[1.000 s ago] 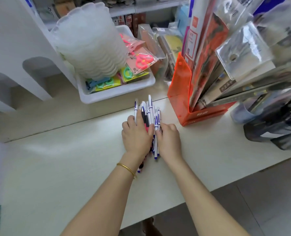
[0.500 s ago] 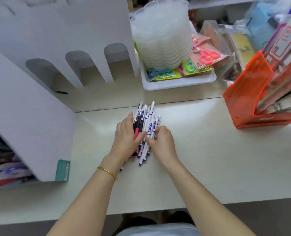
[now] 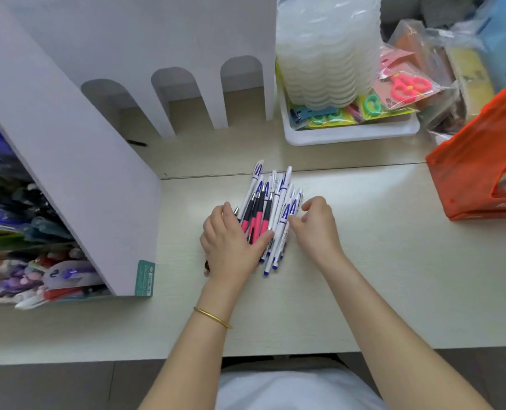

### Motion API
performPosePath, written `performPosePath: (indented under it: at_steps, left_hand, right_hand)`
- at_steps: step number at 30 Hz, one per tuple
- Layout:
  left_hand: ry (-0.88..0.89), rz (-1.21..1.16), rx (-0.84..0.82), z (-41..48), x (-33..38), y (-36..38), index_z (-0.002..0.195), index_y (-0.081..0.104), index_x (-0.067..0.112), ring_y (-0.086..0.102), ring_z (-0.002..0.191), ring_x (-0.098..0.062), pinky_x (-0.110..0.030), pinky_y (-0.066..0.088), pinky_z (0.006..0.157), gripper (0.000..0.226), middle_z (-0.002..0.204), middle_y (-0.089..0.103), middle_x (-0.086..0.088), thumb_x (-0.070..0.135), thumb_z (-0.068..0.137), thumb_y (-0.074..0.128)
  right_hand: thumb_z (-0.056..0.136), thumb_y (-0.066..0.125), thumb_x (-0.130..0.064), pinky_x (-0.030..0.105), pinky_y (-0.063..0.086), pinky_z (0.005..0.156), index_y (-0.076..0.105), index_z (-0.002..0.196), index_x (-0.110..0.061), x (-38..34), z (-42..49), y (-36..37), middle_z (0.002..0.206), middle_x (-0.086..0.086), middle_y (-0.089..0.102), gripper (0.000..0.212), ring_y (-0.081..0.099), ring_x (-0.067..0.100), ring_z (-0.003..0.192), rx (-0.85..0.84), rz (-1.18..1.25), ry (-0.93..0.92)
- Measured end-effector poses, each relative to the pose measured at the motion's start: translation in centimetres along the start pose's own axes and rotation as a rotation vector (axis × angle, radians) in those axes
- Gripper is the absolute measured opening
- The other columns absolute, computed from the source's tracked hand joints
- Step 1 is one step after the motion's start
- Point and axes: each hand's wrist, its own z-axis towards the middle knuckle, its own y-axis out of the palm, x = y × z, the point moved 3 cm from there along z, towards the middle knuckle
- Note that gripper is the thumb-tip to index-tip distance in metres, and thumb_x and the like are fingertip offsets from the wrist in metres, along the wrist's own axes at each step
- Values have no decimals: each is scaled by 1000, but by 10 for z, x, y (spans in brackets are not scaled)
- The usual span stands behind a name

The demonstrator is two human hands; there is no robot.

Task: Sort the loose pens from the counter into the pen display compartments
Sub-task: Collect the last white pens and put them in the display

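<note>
A pile of loose pens (image 3: 271,202) lies on the pale counter (image 3: 364,276): white ones with blue print and tips, plus a few black-and-pink ones. My left hand (image 3: 231,244) rests flat on the pile's left side, thumb across the pink grips. My right hand (image 3: 315,224) touches the pile's right edge, fingertips pinching at a white pen. The pen display (image 3: 77,161) stands at left as a white cardboard stand; its compartments show coloured pens (image 3: 15,232) at the far left.
A white tray (image 3: 349,134) with a stack of translucent lids (image 3: 325,48) and packaged scissors (image 3: 405,84) sits behind the pens. An orange box (image 3: 471,170) stands at right. A seam crosses the counter behind the pile.
The view has swung left and down, bringing the pen display into sight. My hands have spread apart a little on the pile, which now fans out more.
</note>
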Motion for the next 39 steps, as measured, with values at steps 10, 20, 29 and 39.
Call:
performPosePath:
  at_steps: [10, 20, 29, 39]
  left_hand:
    - [35, -32, -84, 10, -10, -2, 147, 30, 11, 37, 117, -30, -36, 33, 98, 74, 133, 38, -12, 39, 87, 63]
    - [7, 82, -283, 43, 9, -9, 140, 34, 16, 34, 117, -29, -38, 41, 87, 59, 129, 36, -11, 28, 86, 54]
    - [-153, 288, -237, 53, 25, -4, 123, 39, 8, 41, 118, -31, -37, 44, 83, 55, 128, 41, -14, 23, 77, 65]
    - [-153, 238, -162, 57, 15, -4, 120, 43, 1, 54, 111, -36, -39, 48, 84, 34, 123, 54, -20, 4, 87, 54]
  right_hand:
    - [91, 54, -12, 29, 35, 69, 47, 111, -4, -8, 1, 2, 110, 15, 53, 22, 50, 23, 83, 12, 19, -49]
    - [92, 53, -15, 33, 40, 74, 47, 113, -6, -12, -3, 0, 112, 12, 52, 23, 48, 21, 85, 6, -13, -70]
    - [93, 51, -17, 35, 43, 79, 47, 116, -7, -15, -8, 0, 116, 10, 52, 25, 50, 20, 87, -6, -22, -70]
    - [93, 50, -18, 36, 45, 78, 46, 117, -7, -19, -10, 1, 117, 10, 52, 27, 54, 23, 90, -30, -27, -76]
